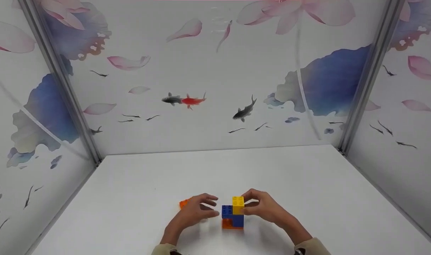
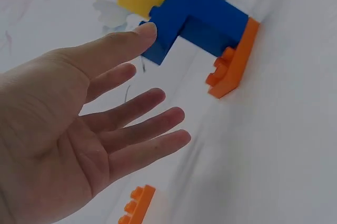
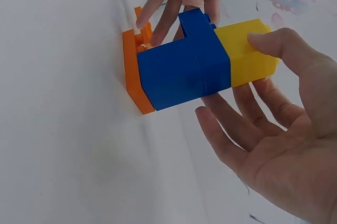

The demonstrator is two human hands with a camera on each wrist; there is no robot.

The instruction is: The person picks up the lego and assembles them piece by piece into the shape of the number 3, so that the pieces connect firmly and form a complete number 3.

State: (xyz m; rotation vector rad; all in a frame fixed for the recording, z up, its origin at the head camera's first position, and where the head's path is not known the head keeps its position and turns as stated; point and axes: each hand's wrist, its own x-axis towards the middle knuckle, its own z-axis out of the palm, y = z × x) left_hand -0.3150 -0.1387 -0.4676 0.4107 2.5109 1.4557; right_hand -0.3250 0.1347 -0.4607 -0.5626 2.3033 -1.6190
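Note:
A stack of toy building bricks stands on the table: an orange brick (image 3: 138, 77) at the bottom, one blue brick (image 3: 168, 74) on it, a second blue brick (image 1: 227, 211) above that jutting left, and a yellow brick (image 1: 238, 205) on top. My right hand (image 1: 267, 207) pinches the yellow brick between thumb and fingers; it sits against the upper blue brick's right part. To the left of the stack, my left hand (image 1: 197, 212) has its fingers spread and holds nothing. Its thumb tip is close to the jutting blue end; whether they touch I cannot tell.
Another orange brick (image 1: 184, 203) lies on the white table (image 1: 215, 170) behind the left hand, partly hidden by it. Printed white panels (image 1: 215, 131) enclose the table at the back and both sides, with metal posts (image 1: 364, 81) at the corners.

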